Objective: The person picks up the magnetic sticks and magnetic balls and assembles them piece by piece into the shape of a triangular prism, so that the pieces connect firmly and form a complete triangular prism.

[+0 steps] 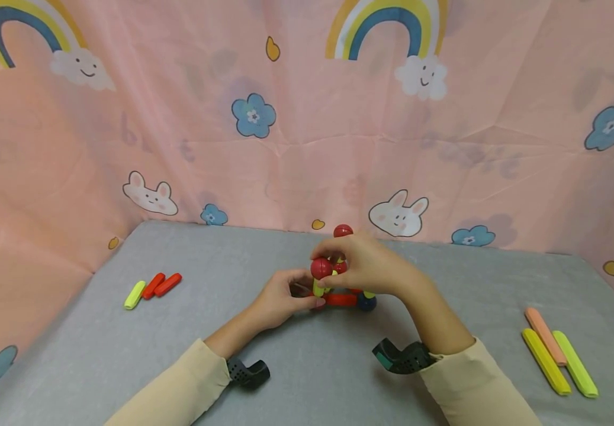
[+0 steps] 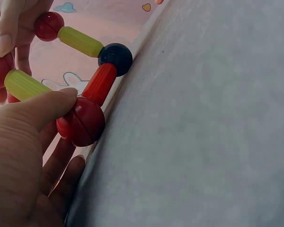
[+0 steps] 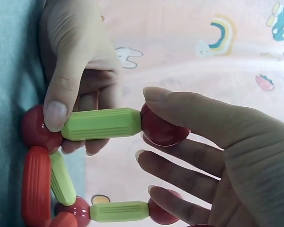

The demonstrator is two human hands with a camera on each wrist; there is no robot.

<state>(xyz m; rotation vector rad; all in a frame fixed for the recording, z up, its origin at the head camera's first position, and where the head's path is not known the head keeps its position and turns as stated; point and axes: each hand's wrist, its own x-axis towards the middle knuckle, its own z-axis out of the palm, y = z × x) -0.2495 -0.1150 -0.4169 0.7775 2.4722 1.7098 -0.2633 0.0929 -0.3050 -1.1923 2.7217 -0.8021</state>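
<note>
Two hands grip the ball-and-rod plastic frame (image 1: pixel 338 284) mid-table: left hand (image 1: pixel 280 299) pinching a lower red ball (image 2: pixel 83 122), right hand (image 1: pixel 367 266) curled around an upper red ball (image 3: pixel 161 125); twisting could detach joints.

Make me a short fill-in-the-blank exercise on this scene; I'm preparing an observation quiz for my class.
1. The right hand pinches a ball coloured ____.
2. The left hand steadies the structure, whose red bottom stick ends at a ____ ball.
3. On the grey table by the left sleeve lie a yellow-green stick and ____ red ones.
4. The pink stick lies on the person's ____ side.

Missing words: red; dark blue; two; right
</note>
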